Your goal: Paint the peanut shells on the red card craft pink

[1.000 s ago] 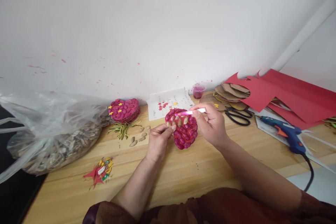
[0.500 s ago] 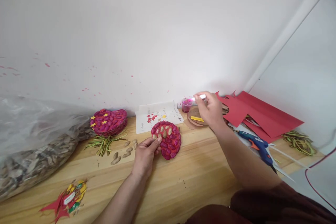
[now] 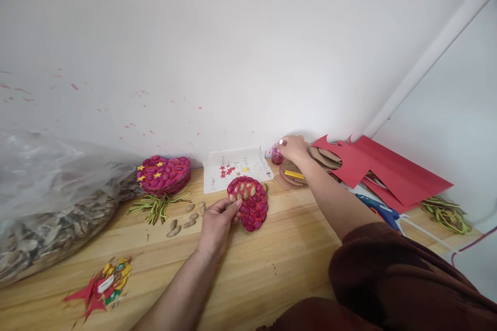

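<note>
My left hand (image 3: 220, 220) pinches the left edge of a red piece (image 3: 254, 209) covered in peanuts. Most of its peanuts are painted magenta; several near the top are bare tan. Farther right, my right hand (image 3: 294, 148) is closed around a white-handled paintbrush (image 3: 282, 142) over a small clear cup (image 3: 277, 155) of magenta paint. The brush tip is hidden at the cup. Loose peanuts (image 3: 189, 223) lie left of my left hand. Behind the held piece is a white sheet (image 3: 213, 178) with small red and yellow stars on it.
A stack of magenta peanut pieces (image 3: 165, 175) with yellow stars stands at the left, by green strands (image 3: 157, 208) and a plastic bag of peanuts (image 3: 50, 238). Paper scraps (image 3: 91, 295) lie front left. Cardboard pieces (image 3: 285, 180), red paper (image 3: 411, 170) and a blue glue gun (image 3: 378, 208) are at the right.
My right hand has moved left and brought the brush down to the paint cup, its handle tipping toward me. My left hand still holds the peanut piece in about the same place.
</note>
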Tool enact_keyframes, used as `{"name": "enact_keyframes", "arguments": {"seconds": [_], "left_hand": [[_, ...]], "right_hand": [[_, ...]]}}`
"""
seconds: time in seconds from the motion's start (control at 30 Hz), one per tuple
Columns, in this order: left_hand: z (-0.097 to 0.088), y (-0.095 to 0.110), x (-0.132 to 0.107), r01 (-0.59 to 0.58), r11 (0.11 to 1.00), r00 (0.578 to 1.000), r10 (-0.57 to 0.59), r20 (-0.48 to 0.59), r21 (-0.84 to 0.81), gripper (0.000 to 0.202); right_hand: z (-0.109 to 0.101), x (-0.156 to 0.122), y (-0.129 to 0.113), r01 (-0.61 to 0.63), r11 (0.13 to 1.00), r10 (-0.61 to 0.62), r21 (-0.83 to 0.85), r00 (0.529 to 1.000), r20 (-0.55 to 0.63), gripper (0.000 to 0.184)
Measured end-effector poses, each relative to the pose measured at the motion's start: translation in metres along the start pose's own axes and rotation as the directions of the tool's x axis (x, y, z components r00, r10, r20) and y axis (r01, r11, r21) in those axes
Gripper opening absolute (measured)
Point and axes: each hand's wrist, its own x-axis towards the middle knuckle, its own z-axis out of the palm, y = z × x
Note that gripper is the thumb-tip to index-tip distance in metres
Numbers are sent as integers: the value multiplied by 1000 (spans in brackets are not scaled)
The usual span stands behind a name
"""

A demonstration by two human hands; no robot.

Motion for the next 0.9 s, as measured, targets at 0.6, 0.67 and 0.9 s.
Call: {"name": "enact_keyframes", "arguments": {"seconds": [0.6,0.67,0.9], "left_hand": [[-5,1,2,21,972,989,-55,141,236,55],[-4,2,1,18,979,991,-44,126,205,55],[-2,3,-2,-22,992,993,7,119,128,48]], "right_hand": [[-15,-7,9,68,993,-59,96,994,-93,21],[-17,-8,12,85,990,-68,117,988,-139,19],[-28,-41,20,162,934,-57,319,948,-314,28]]}}
